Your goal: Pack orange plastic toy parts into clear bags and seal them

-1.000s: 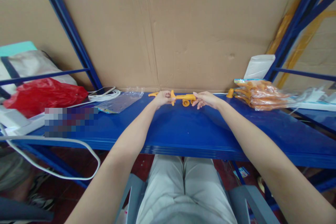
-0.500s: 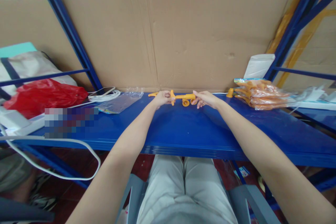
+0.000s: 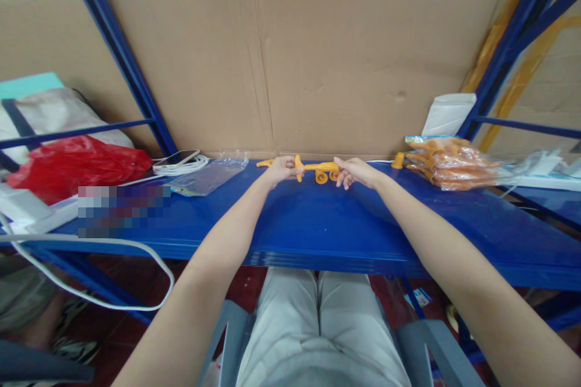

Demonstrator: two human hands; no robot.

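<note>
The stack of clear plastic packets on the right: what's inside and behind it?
Inside the clear plastic packets, orange pieces show through; folds and glare obscure their exact shapes. Behind rises a white, flat-sided object, its lower part covered by the packets.

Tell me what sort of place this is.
Probably a workshop or storeroom with a makeshift workbench: a blue shelf serves as the table, a cardboard sheet stands behind it, and clear bags of orange things lie on the right.

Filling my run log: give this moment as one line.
left hand: holds yellow plastic piece | right hand: on its right end | bagged orange pieces: further right
</note>
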